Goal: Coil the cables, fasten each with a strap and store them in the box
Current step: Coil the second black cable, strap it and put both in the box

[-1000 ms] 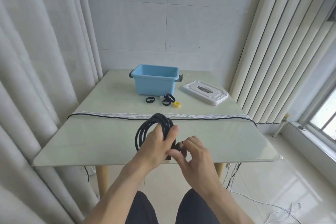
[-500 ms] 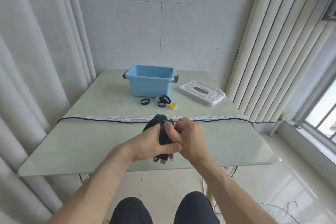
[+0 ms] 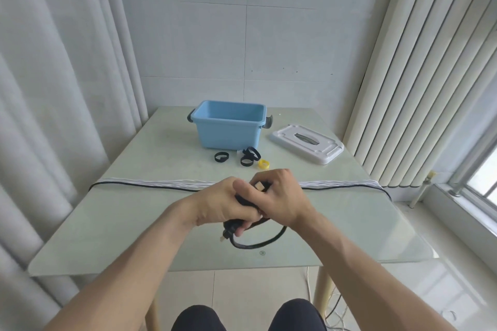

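Both hands meet over the near half of the table. My left hand grips a bunched black cable; one loop and a plug end hang out below the fist. My right hand closes over the same bundle from the right, a small pale tab showing between its fingers. Most of the coil is hidden by the hands. The open blue box stands at the back middle. In front of it lie black straps and a yellow strap. More cables, white and black, stretch across the table.
A white box lid lies right of the box. Curtains hang close on the left, vertical blinds on the right. The glass table ends just before my knees. Loose wires lie on the floor at the lower right.
The coil, held up as an open ring a second ago, is now squeezed into a tight bundle. My right hand moved onto it, and both hands shifted forward over the table.
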A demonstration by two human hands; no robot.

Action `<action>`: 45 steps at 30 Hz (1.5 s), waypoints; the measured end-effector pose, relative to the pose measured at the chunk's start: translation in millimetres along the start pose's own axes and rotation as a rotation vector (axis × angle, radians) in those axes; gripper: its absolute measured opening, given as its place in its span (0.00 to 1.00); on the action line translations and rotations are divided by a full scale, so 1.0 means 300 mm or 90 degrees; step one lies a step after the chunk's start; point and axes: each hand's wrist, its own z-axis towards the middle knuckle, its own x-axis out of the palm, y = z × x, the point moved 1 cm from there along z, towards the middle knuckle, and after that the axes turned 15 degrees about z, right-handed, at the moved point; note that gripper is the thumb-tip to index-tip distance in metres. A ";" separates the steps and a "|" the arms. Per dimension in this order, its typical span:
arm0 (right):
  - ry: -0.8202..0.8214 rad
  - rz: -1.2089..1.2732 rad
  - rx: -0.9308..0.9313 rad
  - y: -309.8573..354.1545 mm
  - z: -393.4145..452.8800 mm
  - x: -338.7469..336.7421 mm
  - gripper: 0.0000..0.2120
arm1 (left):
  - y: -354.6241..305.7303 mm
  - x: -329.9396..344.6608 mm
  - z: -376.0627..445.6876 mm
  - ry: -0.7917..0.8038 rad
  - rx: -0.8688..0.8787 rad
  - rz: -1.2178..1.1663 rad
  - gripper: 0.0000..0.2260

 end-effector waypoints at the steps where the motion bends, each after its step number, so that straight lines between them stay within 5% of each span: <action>1: -0.031 -0.019 0.000 -0.011 0.009 0.007 0.35 | 0.002 0.000 0.012 -0.036 -0.013 0.008 0.11; 7: -0.168 0.157 0.113 -0.057 0.073 -0.004 0.29 | 0.042 0.025 0.105 -0.249 -0.042 0.013 0.11; 17: -0.133 0.262 0.325 -0.171 0.222 0.008 0.17 | 0.165 -0.037 0.242 -0.316 -0.060 0.144 0.04; 20: -0.073 0.233 0.387 -0.210 0.280 0.026 0.15 | 0.224 -0.051 0.285 -0.270 -0.072 0.134 0.05; 25: 0.032 0.246 0.436 -0.235 0.392 0.078 0.15 | 0.296 -0.151 0.329 -0.021 -0.125 0.016 0.06; 31: 0.146 0.033 0.377 -0.278 0.483 0.172 0.30 | 0.459 -0.166 0.314 -0.002 -0.112 -0.284 0.12; 34: 0.124 0.006 0.345 -0.290 0.508 0.196 0.32 | 0.517 -0.175 0.323 -0.002 -0.114 -0.378 0.13; 37: 0.006 -0.004 0.208 -0.321 0.526 0.182 0.22 | 0.548 -0.201 0.323 0.018 -0.102 -0.454 0.15; 41: -0.126 0.082 0.181 -0.374 0.554 0.095 0.03 | 0.559 -0.224 0.317 -0.052 -0.094 -0.543 0.15; 45: -0.103 -0.052 0.083 -0.444 0.579 0.115 0.06 | 0.556 -0.253 0.320 -0.205 -0.129 -0.635 0.13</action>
